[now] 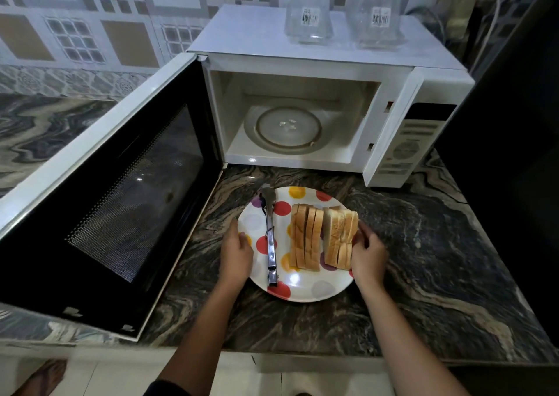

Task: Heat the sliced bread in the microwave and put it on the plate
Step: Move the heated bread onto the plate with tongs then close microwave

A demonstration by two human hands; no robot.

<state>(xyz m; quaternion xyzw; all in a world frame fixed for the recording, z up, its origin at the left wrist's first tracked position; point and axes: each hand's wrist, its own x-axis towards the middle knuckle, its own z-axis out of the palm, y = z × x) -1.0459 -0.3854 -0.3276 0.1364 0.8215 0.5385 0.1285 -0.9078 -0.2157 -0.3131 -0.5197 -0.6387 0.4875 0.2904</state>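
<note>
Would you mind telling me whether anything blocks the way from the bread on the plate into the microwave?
Nothing visible does. The microwave door is swung wide open to the left, the turntable is bare, and the counter between the plate of sliced bread and the cavity holds nothing.

Microwave cavity open, only bare turntable inside; clear path in from the front. Door swung wide left, walling off that side of the counter. Plate sits just before the opening. Counter right of plate bare. Dark wall closes far right. Two jars on top.
</note>
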